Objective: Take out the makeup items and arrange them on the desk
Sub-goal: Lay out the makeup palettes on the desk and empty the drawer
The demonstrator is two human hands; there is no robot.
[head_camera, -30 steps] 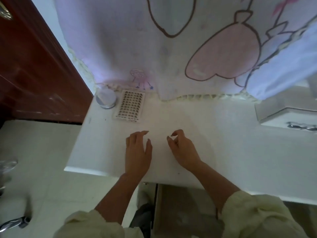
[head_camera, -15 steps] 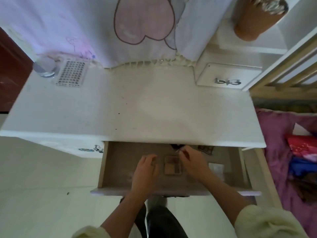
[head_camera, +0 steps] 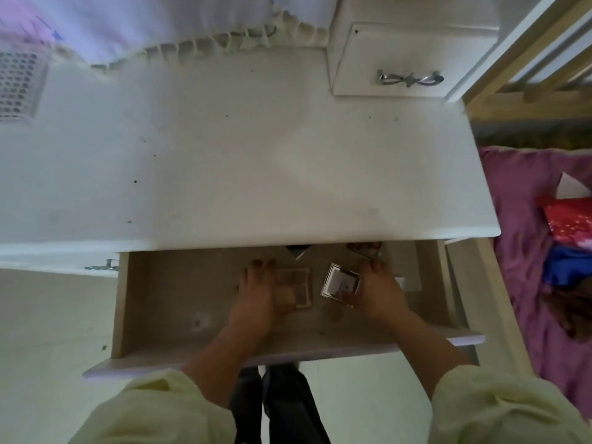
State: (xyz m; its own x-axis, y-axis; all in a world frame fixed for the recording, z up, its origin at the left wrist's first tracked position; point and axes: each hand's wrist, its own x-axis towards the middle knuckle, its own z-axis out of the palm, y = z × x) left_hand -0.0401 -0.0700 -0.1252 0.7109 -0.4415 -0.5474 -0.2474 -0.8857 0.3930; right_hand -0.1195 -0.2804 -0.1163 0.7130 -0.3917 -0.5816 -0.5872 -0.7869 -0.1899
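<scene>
Reaching into the open drawer [head_camera: 166,293] under the near edge of the white desk [head_camera: 256,155], both hands are at work. The left hand [head_camera: 256,296] curls over a tan makeup palette [head_camera: 299,288] lying on the drawer floor, thumb across its lid. Just to the right, the right hand [head_camera: 378,290] grasps a tilted white square compact [head_camera: 339,283] between thumb and fingers. Another small case [head_camera: 365,250] lies at the drawer's far side, partly under the desktop.
</scene>
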